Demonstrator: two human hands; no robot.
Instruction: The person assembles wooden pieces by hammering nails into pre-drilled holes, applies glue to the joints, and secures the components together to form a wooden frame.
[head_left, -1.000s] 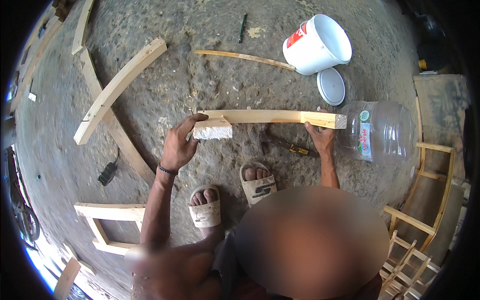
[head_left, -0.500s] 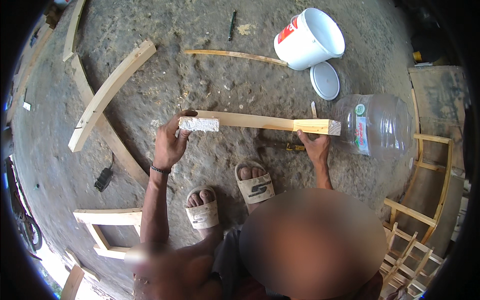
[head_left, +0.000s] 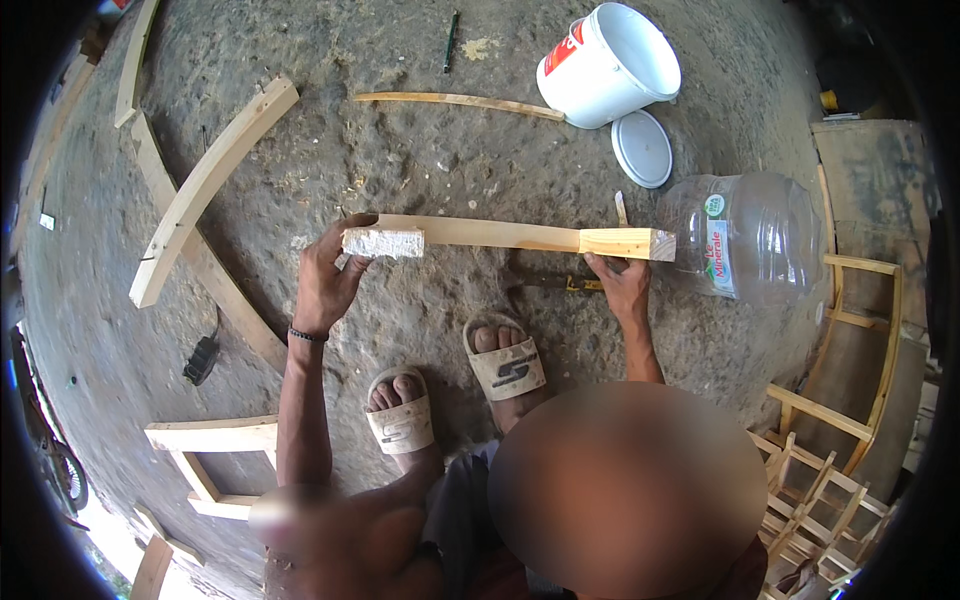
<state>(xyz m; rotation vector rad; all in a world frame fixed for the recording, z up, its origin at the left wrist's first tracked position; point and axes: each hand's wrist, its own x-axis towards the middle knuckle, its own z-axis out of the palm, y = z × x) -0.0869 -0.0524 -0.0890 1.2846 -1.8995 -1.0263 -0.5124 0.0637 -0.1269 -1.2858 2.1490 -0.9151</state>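
I hold a pale wooden frame piece (head_left: 500,232) out in front of me, roughly level across the view. It is a long board with a shorter block at each end. The left block (head_left: 384,243) shows a rough whitish end; the right block (head_left: 617,242) is smoother and yellowish. My left hand (head_left: 328,280) is closed round the left end, thumb below and fingers partly hidden behind the wood. At the other end, my right hand (head_left: 626,285) grips the right block from below, its thumb on the near side and its other fingers mostly hidden.
Beyond on the rough ground stand a white bucket (head_left: 618,68) and its lid (head_left: 642,149). A large clear plastic bottle (head_left: 770,240) lies right. Left are a curved beam with nails (head_left: 205,200), a board (head_left: 235,285) and a small frame (head_left: 215,435). Wooden frames (head_left: 885,350) lean at right.
The whole view has shifted slightly, so the ground items and the held frame appear a little farther left. Both hands keep their hold on the wood.
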